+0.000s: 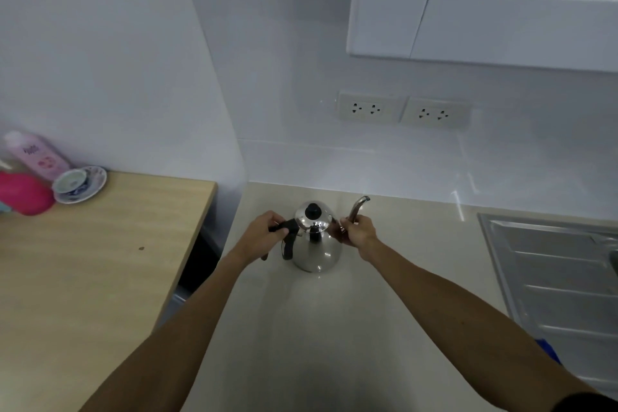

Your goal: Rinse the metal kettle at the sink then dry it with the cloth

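A shiny metal kettle (317, 246) with a black lid knob and a black handle stands upright on the pale counter (317, 328), near the back wall. My left hand (264, 232) is closed around the black handle on the kettle's left side. My right hand (356, 231) grips the thin curved spout, whose tip sticks up above my fingers. The steel sink's ribbed drainboard (561, 278) lies at the right edge. A small bit of blue (548, 349), perhaps a cloth, shows behind my right forearm; I cannot tell what it is.
A wooden table (83, 278) stands to the left with a gap between it and the counter. On its far corner are a cup on a saucer (78, 182), a pink bottle (36, 154) and a red object (23, 192). Two wall sockets (403, 109) and overhead cabinets (501, 10) sit behind.
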The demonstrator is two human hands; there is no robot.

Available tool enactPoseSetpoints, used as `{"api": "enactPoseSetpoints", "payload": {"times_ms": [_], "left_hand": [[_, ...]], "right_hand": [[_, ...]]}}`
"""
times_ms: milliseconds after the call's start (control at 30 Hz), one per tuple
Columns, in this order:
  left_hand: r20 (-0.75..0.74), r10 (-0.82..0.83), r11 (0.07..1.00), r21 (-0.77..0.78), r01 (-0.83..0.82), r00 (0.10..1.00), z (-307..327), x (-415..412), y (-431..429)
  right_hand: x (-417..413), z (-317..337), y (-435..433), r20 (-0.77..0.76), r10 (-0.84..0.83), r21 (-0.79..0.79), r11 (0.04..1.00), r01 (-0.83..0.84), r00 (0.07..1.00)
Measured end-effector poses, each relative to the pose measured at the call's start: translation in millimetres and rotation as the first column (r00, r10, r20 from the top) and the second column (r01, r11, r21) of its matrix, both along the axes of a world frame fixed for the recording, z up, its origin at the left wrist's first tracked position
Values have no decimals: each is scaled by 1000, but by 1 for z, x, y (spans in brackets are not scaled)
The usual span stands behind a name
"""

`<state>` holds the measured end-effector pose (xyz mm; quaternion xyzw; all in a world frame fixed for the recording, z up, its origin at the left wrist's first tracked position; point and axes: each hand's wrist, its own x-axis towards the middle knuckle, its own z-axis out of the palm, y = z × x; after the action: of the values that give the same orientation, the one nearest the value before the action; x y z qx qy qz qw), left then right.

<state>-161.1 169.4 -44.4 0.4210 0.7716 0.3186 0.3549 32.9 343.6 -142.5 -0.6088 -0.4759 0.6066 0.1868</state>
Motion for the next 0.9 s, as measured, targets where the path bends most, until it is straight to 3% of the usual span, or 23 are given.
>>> {"api": "enactPoseSetpoints", "payload": {"times_ms": [500, 733, 833, 900], "left_hand": [[-11, -16, 1000, -19, 16, 1000, 1, 4, 5], [-69, -36, 999, 0, 36, 997, -2, 4, 4], [-151, -99, 995, -11, 98, 984, 4, 1, 2], [-200, -152, 988, -30, 149, 968, 7, -1, -1]], "right_hand": [[3, -11, 4, -10, -22, -65, 998, 21, 1000], [18, 19, -2, 117, 167, 6, 986, -168, 979], [37, 39, -5, 295, 356, 36, 923, -383, 887], [56, 44, -6, 503, 494, 57, 800, -597, 709]]}}
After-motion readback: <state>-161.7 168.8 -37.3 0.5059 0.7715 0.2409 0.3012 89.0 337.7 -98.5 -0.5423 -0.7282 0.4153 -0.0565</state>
